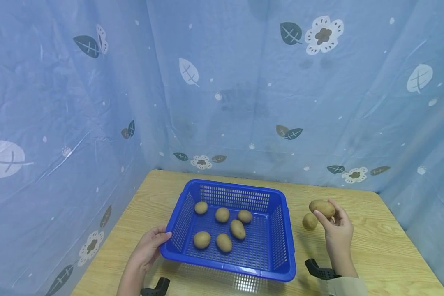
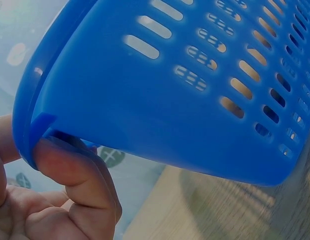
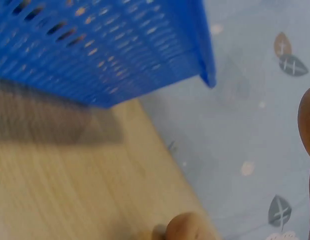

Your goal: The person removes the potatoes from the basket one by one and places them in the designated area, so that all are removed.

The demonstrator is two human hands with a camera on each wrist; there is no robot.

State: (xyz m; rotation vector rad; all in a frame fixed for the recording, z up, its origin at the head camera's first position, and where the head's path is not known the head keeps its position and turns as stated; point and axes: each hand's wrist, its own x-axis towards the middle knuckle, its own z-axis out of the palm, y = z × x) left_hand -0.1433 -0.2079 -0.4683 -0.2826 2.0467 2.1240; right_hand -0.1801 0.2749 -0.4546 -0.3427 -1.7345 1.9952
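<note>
A blue plastic basket [image 1: 225, 267] with slotted walls holds several potatoes [image 1: 238, 229] on its bottom. My left hand [image 1: 148, 246] grips the basket's left rim, thumb over the top; in the left wrist view, curled fingers [image 2: 70, 165] sit under that rim. To the right of the basket, my right hand [image 1: 338, 234] holds an oblong potato [image 1: 322, 208] between thumb and fingers. Another potato [image 1: 309, 222] lies on the table just behind and below the held one. The right wrist view catches only a sliver of the held potato [image 3: 307, 122] at its edge.
The wooden table [image 1: 385, 246] carries everything. A blue curtain [image 1: 244, 102] with leaf and flower prints hangs behind and at both sides. Black wrist mounts [image 1: 320, 271] sit by both wrists, and a light sleeve [image 1: 348, 285] covers the right forearm.
</note>
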